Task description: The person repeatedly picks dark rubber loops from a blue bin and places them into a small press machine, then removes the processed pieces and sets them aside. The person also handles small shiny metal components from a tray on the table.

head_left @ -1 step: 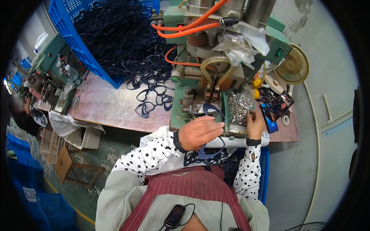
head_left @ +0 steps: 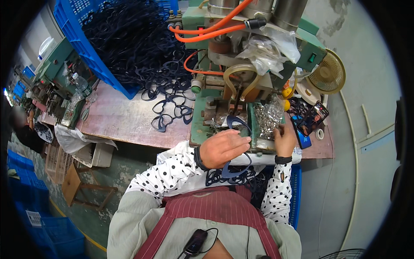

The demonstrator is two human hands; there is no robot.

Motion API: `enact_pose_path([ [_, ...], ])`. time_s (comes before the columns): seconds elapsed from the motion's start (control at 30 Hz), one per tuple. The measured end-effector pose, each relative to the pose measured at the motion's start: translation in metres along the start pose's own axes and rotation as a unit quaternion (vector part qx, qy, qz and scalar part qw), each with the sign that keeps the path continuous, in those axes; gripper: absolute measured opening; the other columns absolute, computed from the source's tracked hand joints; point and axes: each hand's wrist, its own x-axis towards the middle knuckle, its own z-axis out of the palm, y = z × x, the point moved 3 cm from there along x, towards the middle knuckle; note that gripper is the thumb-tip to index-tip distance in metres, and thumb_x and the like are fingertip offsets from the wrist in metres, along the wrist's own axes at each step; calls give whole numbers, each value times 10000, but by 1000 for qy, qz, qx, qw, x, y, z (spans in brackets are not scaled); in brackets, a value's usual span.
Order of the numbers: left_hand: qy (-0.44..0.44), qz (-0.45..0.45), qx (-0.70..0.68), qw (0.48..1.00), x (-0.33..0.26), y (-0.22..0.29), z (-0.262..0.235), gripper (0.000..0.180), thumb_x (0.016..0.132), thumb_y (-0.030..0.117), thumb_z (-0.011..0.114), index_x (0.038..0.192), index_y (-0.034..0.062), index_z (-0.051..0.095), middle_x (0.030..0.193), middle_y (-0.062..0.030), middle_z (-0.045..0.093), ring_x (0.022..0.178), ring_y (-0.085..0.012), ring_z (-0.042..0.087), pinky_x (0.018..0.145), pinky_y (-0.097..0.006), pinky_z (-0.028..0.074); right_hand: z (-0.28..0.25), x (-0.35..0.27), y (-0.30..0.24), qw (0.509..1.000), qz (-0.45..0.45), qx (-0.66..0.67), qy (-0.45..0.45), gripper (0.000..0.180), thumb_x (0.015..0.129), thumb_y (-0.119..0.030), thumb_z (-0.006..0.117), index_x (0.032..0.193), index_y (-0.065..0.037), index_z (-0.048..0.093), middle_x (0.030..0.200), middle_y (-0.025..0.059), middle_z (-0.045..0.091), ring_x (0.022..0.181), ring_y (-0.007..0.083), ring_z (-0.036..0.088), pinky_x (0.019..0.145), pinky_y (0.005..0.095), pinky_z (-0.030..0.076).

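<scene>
A dark blue, heart-shaped flat frame piece (head_left: 236,122) sits at the near front of a green bench machine (head_left: 202,116), pinched in the closed fingers of the person's left hand (head_left: 222,148); more of the same dark loop hangs below that hand toward the lap. To its right, the right hand (head_left: 284,139) rests with fingers curled at the edge of a green tray of small shiny metal parts (head_left: 266,117); whether it grips anything cannot be told. Both arms wear white sleeves with black dots (head_left: 172,170).

The machine stands on a worn reddish-brown workbench (head_left: 120,118). Loose dark blue frame pieces (head_left: 170,108) spill across it from a big blue plastic crate (head_left: 86,52) at the far left. Orange hoses (head_left: 207,30) loop over the machine's top, beside a crumpled clear plastic bag (head_left: 267,47). At the bench's right end lie a phone with a lit screen (head_left: 312,121) and a small beige fan (head_left: 327,75).

The floor is grey concrete, with a wooden stool (head_left: 75,185) under the bench and blue crates (head_left: 26,203) at the near left. The machine's working point is hidden behind the left hand, and the far-left benches blur toward the rim.
</scene>
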Motion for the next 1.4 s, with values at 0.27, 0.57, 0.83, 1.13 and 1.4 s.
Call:
enact_pose_path([
  [0.27,2,-2,49,999,1,10,-5,415,732,-2,635,1146,25,631,1244,-158,606,1109,-278,613,1002,-485,441,26,2,-3,999,9,36,-26,131,810,-179,699,836,-51,693,841,156,664,822,350,630,707,428,495],
  [0.57,73,-313,272,907,-119,-83,-35,197,748,56,667,943,85,673,952,-99,607,847,-296,596,696,-416,460,24,2,7,990,46,112,75,140,867,-164,616,886,-30,654,807,150,665,729,291,641,652,384,480],
  [0.83,-90,-559,368,737,-168,-149,-44,156,806,156,649,953,208,655,1034,-76,604,908,-316,618,745,-473,476,25,-3,12,987,35,121,101,137,864,-151,654,954,-64,708,846,129,687,749,278,652,685,363,502],
  [1.13,313,-455,46,832,-83,-91,-83,173,948,160,589,1000,0,550,791,-84,637,652,-167,623,600,-279,488,24,8,-23,976,35,206,56,141,824,-55,675,955,-49,730,879,101,708,732,185,662,678,284,511],
  [1.4,59,-32,174,982,2,-4,-37,357,719,55,692,1075,74,669,969,-27,688,874,-207,636,874,-398,465,-3,9,-124,911,31,404,-74,206,799,-37,677,1002,-6,692,810,24,684,623,48,507,565,200,409],
])
